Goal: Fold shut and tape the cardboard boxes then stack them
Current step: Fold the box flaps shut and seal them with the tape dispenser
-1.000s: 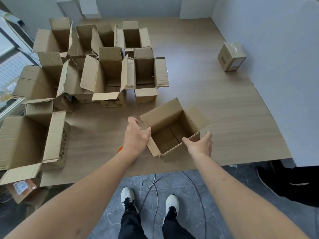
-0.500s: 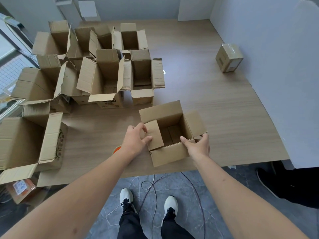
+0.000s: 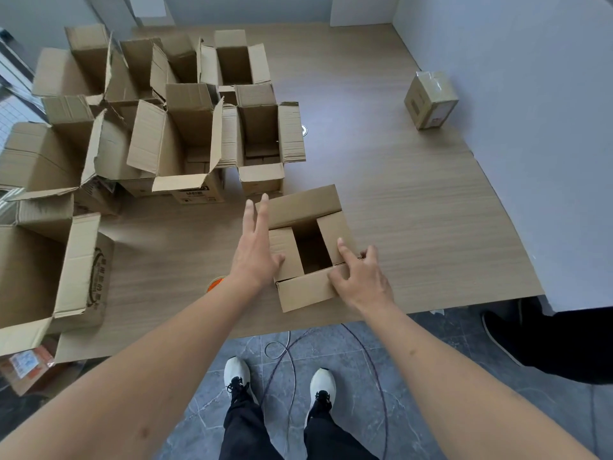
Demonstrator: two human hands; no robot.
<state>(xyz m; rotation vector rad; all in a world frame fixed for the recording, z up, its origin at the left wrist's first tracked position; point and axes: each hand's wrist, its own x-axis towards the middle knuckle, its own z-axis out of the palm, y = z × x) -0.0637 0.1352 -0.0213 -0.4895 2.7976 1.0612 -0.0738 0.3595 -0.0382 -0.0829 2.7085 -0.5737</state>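
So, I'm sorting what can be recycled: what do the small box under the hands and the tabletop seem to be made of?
The small brown open box looks like corrugated cardboard: matte, plain, its flaps creased along fold lines. The light wood-grain tabletop looks like laminate or veneer rather than solid wood, judging by its even printed-looking grain and smooth low sheen; the picture cannot settle which.

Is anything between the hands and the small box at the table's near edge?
Nothing visible. The left hand lies with straight fingers on the left flap of the small box, and the right hand presses the right flap and near flap. Both touch the cardboard directly.
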